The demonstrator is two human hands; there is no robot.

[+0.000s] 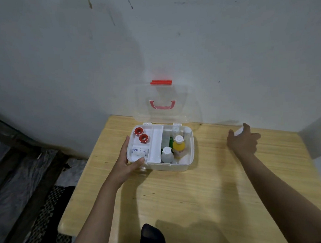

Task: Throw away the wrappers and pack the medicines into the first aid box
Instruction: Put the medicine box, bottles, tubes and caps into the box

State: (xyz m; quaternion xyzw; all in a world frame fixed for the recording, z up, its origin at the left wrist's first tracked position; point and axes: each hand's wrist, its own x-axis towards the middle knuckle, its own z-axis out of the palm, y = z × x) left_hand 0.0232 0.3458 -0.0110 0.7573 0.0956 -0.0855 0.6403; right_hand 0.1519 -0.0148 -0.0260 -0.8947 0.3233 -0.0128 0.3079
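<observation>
A white first aid box stands open on the wooden table, its clear lid leaning against the wall. Inside its tray lie two red tape rolls and a white packet. To the right in the box stand a yellow bottle, a white bottle and smaller white bottles behind. My left hand grips the box's near-left corner. My right hand hovers right of the box, closed on a small white item, mostly hidden.
The table stands against a grey wall. A dark object sits at the table's near edge. Left of the table the floor holds a patterned mat and dark planks.
</observation>
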